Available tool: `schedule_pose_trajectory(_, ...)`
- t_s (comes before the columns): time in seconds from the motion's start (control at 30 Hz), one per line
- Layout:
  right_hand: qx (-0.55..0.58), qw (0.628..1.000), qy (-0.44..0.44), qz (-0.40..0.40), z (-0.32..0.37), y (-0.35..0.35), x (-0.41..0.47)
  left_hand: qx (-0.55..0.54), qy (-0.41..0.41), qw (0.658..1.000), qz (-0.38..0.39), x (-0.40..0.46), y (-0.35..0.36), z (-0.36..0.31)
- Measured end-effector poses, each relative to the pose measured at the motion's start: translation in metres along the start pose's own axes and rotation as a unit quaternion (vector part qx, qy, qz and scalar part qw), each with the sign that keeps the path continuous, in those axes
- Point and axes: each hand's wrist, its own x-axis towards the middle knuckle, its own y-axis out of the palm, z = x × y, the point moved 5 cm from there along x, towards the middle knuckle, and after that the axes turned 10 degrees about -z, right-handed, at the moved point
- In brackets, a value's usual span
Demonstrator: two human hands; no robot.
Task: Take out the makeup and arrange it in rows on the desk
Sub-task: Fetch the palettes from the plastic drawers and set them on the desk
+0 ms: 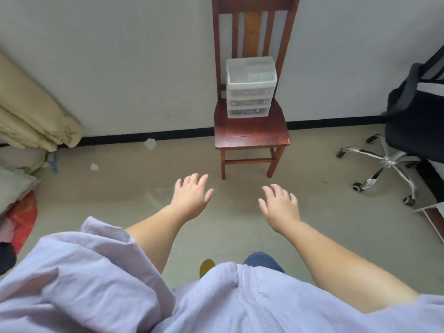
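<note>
A small clear plastic drawer organizer (250, 92) with three drawers and an open top tray stands at the back of a red-brown wooden chair's seat (251, 135), against the wall. Its contents are too blurred to make out. My left hand (192, 198) and my right hand (280, 205) reach forward over the floor in front of the chair, both with fingers spread and holding nothing. Each hand is well short of the chair and the organizer.
A black office chair (413, 126) on a chrome wheeled base stands at the right. A beige curtain (31, 116) and piled fabric lie at the left. Scraps of white paper (150, 143) lie on the tiled floor. A desk corner (432, 212) shows at the right edge.
</note>
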Motion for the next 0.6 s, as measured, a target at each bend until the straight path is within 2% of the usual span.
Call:
schedule_pose_trajectory(0.23, -0.002, 0.999, 0.033, 0.017, -0.036, -0.001, 0.154, 0.002, 0.083, 0.996, 0.028, 0.170, 0.005, -0.038)
schedule_pose_trajectory(0.5, 0.045, 0.997, 0.012, 0.053, -0.086, -0.021, 0.356, -0.044, 0.019, 0.998, 0.037, 0.363, 0.007, -0.068)
schedule_pose_trajectory(0.6, 0.103, 0.990, 0.045, 0.082, -0.091, -0.019, 0.413, -0.073, 0.003, 0.997, 0.024, 0.421, 0.006, -0.078)
